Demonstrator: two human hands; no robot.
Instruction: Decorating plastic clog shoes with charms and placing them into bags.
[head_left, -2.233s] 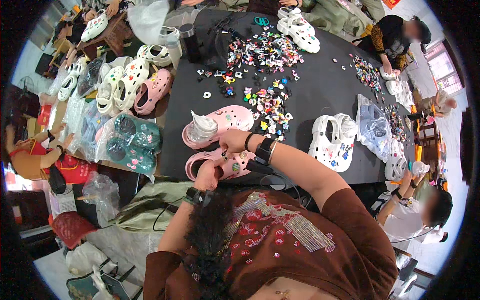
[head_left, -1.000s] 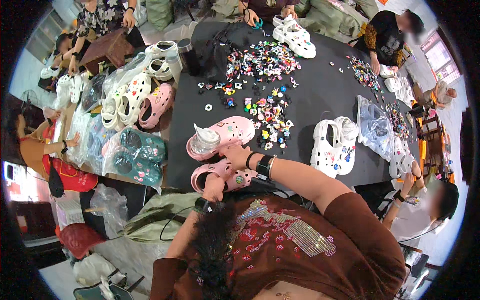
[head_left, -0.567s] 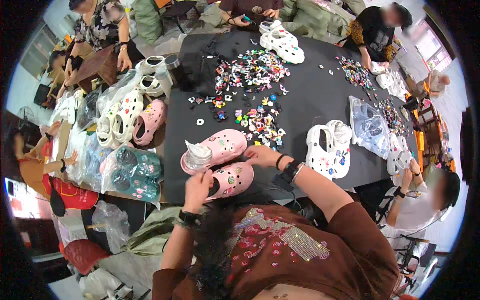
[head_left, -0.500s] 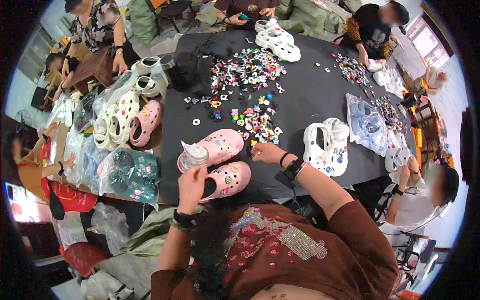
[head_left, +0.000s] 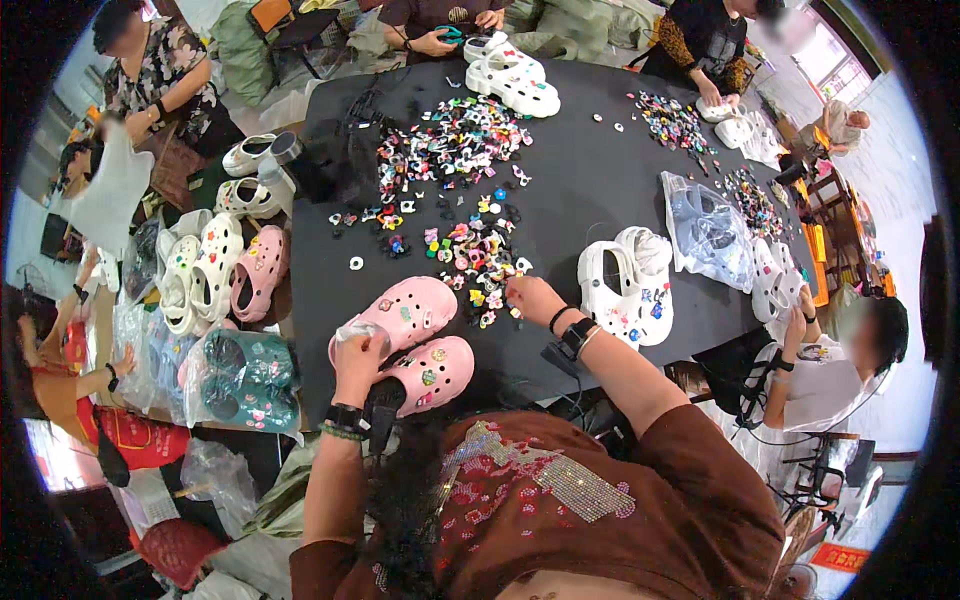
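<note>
Two pink clogs with small charms lie side by side on the black table before me, the farther clog [head_left: 413,308] and the nearer clog [head_left: 436,374]. My left hand [head_left: 360,362] is closed at the heel end of the farther clog, beside its whitish stuffing [head_left: 352,330]. Its fingertips are partly hidden. To the right of the toes, my right hand [head_left: 535,300] reaches to the edge of a pile of colourful shoe charms [head_left: 480,255]. Thumb and fingers are pinched together, and anything between them is too small to make out.
White clogs [head_left: 628,290] and a bagged blue pair [head_left: 710,225] sit right of my hands. A larger charm heap [head_left: 450,145] and white clogs [head_left: 510,75] lie farther back. Bagged green clogs [head_left: 245,378] stand at left. Several people work around the table.
My left hand has moved from the nearer clog's heel to the farther one's. My right hand has shifted slightly right and away along the charms. The view has turned; a person at left lifts a white sheet.
</note>
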